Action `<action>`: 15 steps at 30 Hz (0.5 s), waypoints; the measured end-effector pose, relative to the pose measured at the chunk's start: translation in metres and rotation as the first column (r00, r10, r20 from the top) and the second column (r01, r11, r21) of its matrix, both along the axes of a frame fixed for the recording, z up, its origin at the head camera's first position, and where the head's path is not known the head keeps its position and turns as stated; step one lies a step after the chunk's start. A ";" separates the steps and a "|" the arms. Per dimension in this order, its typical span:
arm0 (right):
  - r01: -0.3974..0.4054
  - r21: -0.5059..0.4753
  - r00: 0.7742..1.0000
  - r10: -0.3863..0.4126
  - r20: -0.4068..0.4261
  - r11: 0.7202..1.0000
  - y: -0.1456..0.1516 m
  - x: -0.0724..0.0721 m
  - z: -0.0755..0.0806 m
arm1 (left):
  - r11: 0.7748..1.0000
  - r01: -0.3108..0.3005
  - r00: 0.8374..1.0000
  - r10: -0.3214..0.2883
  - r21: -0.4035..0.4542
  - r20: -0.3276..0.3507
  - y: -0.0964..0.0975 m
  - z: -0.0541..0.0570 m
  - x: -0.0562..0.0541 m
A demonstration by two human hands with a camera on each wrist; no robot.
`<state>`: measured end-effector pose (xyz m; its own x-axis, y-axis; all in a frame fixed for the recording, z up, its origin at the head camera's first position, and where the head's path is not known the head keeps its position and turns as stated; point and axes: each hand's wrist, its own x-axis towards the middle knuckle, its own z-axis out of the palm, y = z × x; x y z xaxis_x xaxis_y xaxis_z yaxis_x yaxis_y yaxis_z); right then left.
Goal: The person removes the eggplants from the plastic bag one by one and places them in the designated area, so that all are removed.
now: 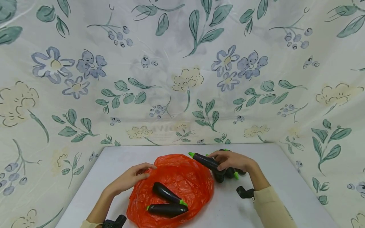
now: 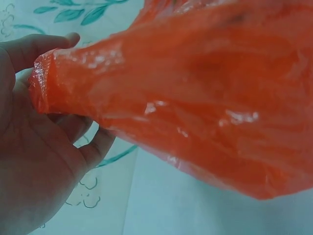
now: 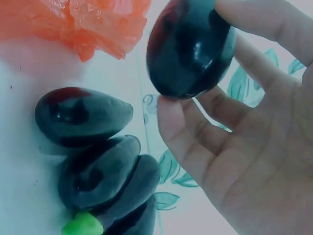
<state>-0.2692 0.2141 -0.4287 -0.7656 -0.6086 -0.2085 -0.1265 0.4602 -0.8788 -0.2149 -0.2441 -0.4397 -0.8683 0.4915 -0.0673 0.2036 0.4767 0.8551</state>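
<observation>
My right hand (image 1: pixel 234 160) grips a dark eggplant (image 1: pixel 203 161) with a bright green stem end, raised at the far right rim of a red plastic bag (image 1: pixel 196 182). In the right wrist view the thumb and fingers hold the rounded end of this eggplant (image 3: pixel 190 49). The left hand (image 1: pixel 129 178) is at the bag's left rim; in the left wrist view a fold of the bag (image 2: pixel 195 98) sits between its thumb and curled fingers. Inside the spread bag lie two more eggplants, one slanted (image 1: pixel 165 191) and one level (image 1: pixel 168 209).
Several eggplants (image 3: pixel 83 117) lie close together on the white table (image 1: pixel 236 209), right of the bag and partly hidden under my right hand. Behind and beside the table hangs a floral cloth (image 1: pixel 159 126). Each wrist carries a black camera mount (image 1: pixel 245 192).
</observation>
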 end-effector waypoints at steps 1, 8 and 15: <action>0.009 -0.002 1.000 -0.009 -0.011 1.000 0.002 0.000 0.000 | 1.000 0.002 1.000 -0.002 -0.001 -0.003 0.000 0.000 0.000; 0.081 -0.072 0.996 -0.084 -0.040 0.994 0.009 0.001 -0.001 | 1.000 0.005 1.000 -0.005 -0.005 0.001 -0.001 -0.002 -0.001; 0.155 -0.121 0.985 -0.163 -0.058 0.980 0.014 0.000 -0.006 | 1.000 0.003 1.000 -0.003 0.002 0.005 -0.001 -0.005 -0.001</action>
<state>-0.2688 0.2281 -0.4342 -0.8643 -0.4951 -0.0881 -0.1209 0.3747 -0.9192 -0.2162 -0.2454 -0.4447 -0.8662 0.4946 -0.0709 0.2009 0.4747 0.8569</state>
